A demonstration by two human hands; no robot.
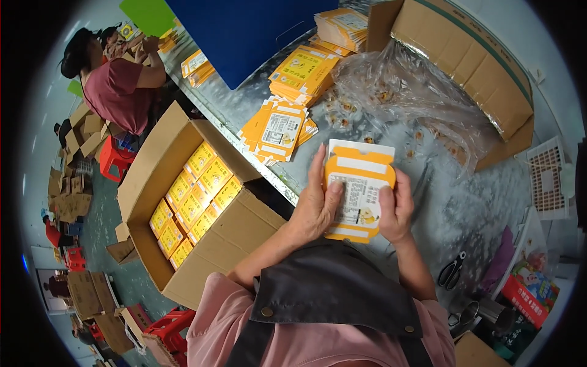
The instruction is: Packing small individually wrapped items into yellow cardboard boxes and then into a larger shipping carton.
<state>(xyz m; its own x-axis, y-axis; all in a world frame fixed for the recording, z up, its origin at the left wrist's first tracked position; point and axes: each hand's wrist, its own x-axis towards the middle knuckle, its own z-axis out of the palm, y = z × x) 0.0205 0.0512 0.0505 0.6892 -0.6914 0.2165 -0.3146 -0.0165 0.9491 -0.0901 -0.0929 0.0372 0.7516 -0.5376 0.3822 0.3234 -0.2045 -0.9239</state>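
Observation:
Between both hands I hold a flattened yellow-and-white carton point(358, 194) over the metal table. My left hand point(321, 205) grips its left side, thumb lying on the printed face. My right hand point(396, 207) grips the right edge, with its thumb on the front. A white flap sticks out at the carton's top. Left of the hands, a fanned pile of flat cartons point(282, 129) lies near the table edge. Behind it stands a taller stack of flat yellow cartons point(304, 70). Small wrapped pieces point(384, 96) lie in and around a clear plastic bag point(422, 92).
To my left, an open cardboard box point(223, 248) holds rows of filled yellow cartons. A tipped cardboard box point(465, 67) lies at the far right, a blue panel point(244, 30) at the back. Black scissors point(451, 272) and a metal cup point(495, 315) are near right. A co-worker point(122, 92) works at far left.

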